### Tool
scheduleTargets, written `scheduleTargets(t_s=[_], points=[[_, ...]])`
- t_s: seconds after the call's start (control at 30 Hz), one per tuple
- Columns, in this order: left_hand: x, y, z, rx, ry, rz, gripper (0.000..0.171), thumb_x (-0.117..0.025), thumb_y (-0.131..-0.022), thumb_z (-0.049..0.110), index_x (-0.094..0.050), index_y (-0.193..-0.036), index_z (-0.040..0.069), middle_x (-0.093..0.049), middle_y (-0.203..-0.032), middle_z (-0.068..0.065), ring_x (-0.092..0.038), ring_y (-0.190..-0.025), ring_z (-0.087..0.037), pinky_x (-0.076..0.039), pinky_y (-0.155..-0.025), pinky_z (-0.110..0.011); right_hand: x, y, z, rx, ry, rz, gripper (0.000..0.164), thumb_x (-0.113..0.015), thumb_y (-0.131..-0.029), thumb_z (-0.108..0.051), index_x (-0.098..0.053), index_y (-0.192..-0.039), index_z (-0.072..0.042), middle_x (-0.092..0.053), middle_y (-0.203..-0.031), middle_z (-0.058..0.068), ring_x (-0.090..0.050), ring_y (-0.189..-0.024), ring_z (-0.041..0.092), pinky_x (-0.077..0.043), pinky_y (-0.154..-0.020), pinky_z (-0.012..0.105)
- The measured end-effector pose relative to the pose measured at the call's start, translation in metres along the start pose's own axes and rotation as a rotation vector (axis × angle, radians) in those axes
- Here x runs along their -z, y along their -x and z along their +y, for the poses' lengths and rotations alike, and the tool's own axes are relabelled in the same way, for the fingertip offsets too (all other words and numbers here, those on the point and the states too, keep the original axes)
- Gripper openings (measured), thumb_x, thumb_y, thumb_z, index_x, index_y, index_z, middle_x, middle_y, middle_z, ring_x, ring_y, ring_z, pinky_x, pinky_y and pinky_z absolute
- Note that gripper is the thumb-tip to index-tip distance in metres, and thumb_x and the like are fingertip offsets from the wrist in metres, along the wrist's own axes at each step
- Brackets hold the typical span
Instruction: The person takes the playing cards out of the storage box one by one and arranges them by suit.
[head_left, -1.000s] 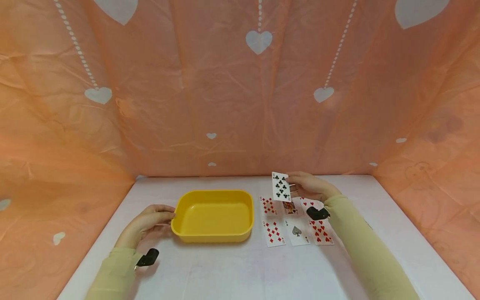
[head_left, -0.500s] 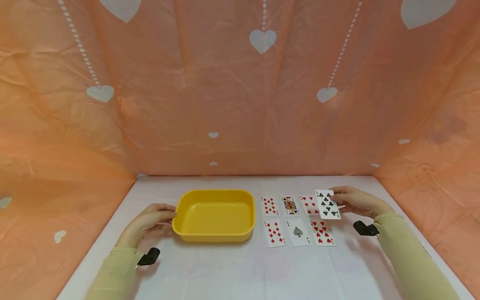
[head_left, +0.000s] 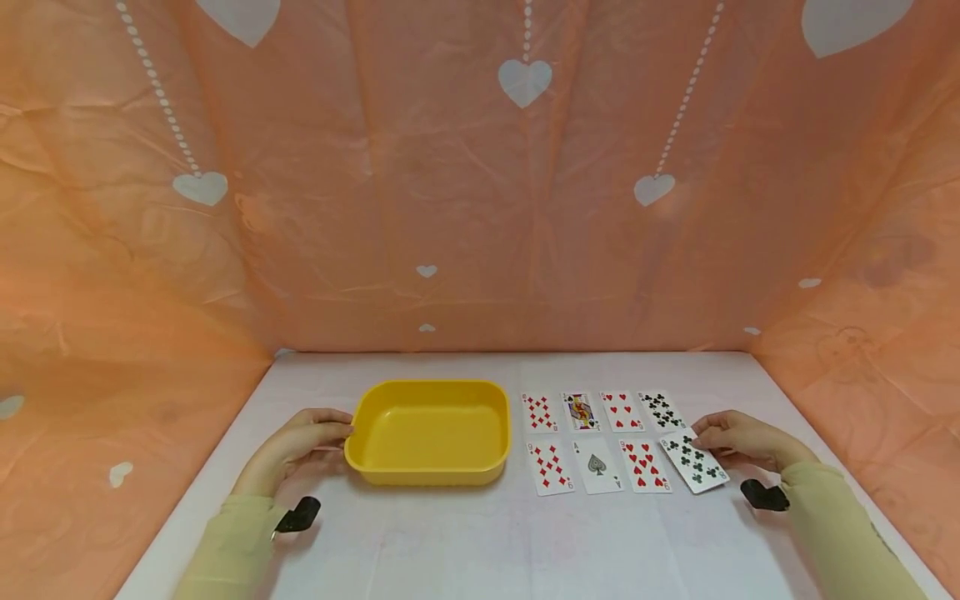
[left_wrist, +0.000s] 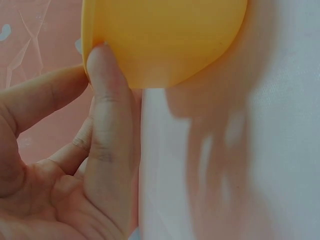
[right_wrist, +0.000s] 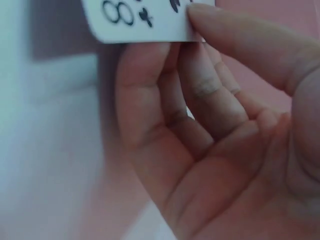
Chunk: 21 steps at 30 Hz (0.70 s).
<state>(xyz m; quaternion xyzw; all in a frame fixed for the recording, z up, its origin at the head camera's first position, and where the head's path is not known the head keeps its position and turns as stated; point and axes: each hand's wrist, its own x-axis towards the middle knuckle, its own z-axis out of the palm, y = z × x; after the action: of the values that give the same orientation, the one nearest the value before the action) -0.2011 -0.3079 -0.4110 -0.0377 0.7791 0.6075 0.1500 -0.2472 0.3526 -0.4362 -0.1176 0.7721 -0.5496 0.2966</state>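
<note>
My left hand pinches the left rim of a yellow plastic tray on the table. In the left wrist view the thumb presses the tray's wall. At the right, my right hand holds an eight of clubs playing card by its right side, tilted low over the lower row's end. The right wrist view shows this card's corner between thumb and fingers. Just above it lies another clubs card, at the upper row's right end.
Face-up cards lie in two rows right of the tray: a diamonds card, a jack and a hearts card above; a diamonds card, an ace of spades and a hearts card below. An orange curtain surrounds the white table.
My right hand has moved right, then down toward me, with a clubs card. A clubs card now shows lying at the upper row's end. The left hand and tray stay put.
</note>
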Motion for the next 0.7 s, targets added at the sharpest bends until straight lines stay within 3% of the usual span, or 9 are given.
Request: scheduleTargets(t_s=[0.17,0.5,0.7], points=[[0.0,0.001,0.0,0.002,0.011,-0.01,0.042,-0.061,-0.093,0.011,-0.048,-0.123,-0.016,-0.065,-0.098,-0.014,-0.065,-0.082,-0.024,-0.057,-0.075,-0.036,-0.004,0.0,0.001,-0.026,0.042,0.078,0.015,-0.059,-0.092,-0.006,-0.057,-0.1,0.007,-0.062,-0.081,0.001,-0.056,-0.069,0.008,-0.051,-0.062,0.022],[-0.001,0.002,0.001,0.002,-0.005,-0.007,0.041,-0.061,-0.093,0.011,-0.049,-0.122,-0.015,-0.066,-0.098,-0.014,-0.065,-0.082,-0.023,-0.057,-0.075,-0.035,-0.014,0.008,-0.006,-0.18,0.193,0.307,0.02,-0.071,-0.085,-0.011,-0.062,-0.094,0.004,-0.06,-0.072,0.001,-0.056,-0.06,0.011,-0.052,-0.055,0.022],[-0.001,0.002,0.002,0.004,-0.018,0.007,0.041,-0.062,-0.092,0.013,-0.051,-0.122,-0.014,-0.066,-0.1,-0.012,-0.065,-0.086,-0.022,-0.056,-0.078,-0.036,-0.016,0.007,-0.005,-0.214,0.216,0.365,0.02,-0.074,-0.083,-0.01,-0.063,-0.091,0.004,-0.061,-0.072,0.001,-0.058,-0.06,0.011,-0.053,-0.056,0.024]])
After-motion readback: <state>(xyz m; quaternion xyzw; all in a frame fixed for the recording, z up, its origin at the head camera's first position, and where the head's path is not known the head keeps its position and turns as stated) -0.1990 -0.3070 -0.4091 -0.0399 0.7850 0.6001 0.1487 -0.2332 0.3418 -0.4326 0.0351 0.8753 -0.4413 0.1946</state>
